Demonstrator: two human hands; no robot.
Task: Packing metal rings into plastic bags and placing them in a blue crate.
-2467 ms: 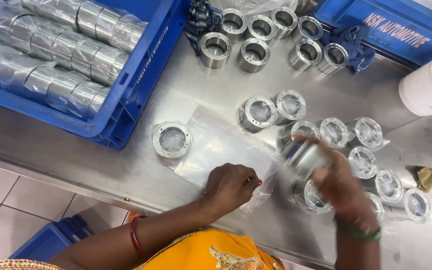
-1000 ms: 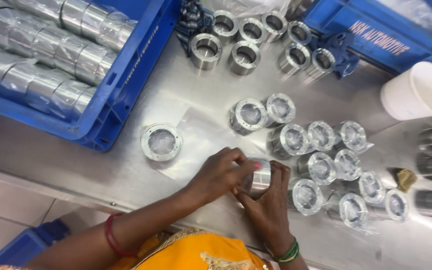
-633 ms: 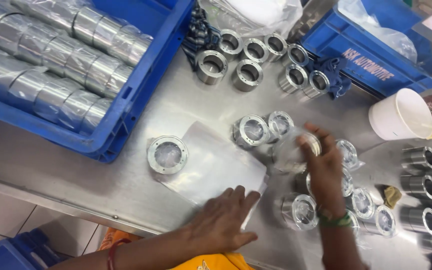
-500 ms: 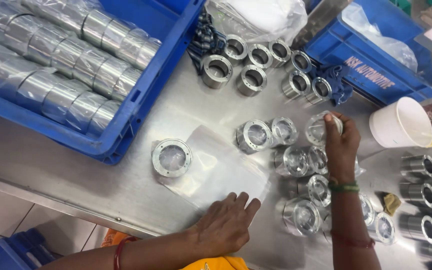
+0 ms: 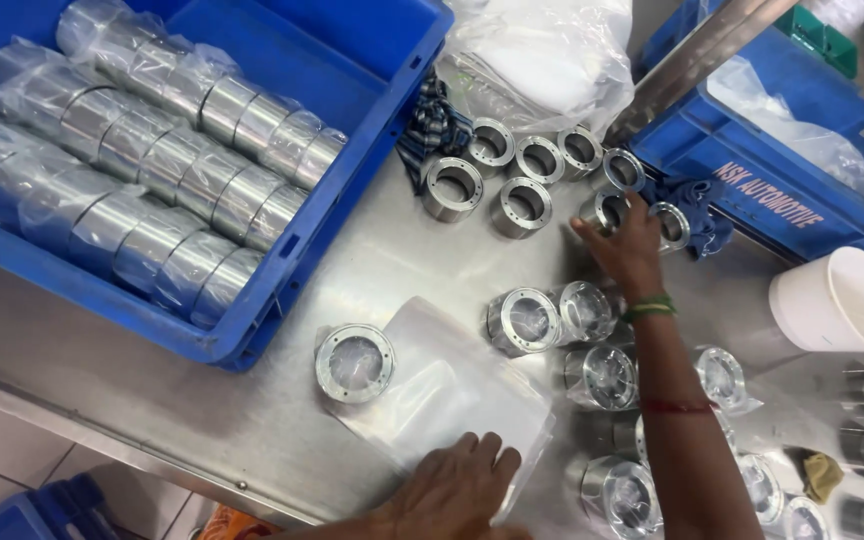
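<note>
I am pressing my left hand (image 5: 452,485), fingers spread flat, on the clear bags (image 5: 442,395) at lower centre, pinning them to the tabletop (image 5: 382,250). My right hand (image 5: 624,243) is reaching to a bare metal ring (image 5: 607,210) at upper right, fingers closing on it.

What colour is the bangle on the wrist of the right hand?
Green, on the right hand, clearest in the head view.

1. The scene is bright and evenly lit, seemingly from overhead.
2. Glare spots sit on the steel table (image 5: 392,250) and on the wrapped metal cylinders (image 5: 152,190) in the blue crate (image 5: 352,190).
3. Shadows are soft and short, lying under the crate's edge.
4. The right hand (image 5: 624,240) looks slightly motion-blurred; the picture's corners are a little softer.
</note>
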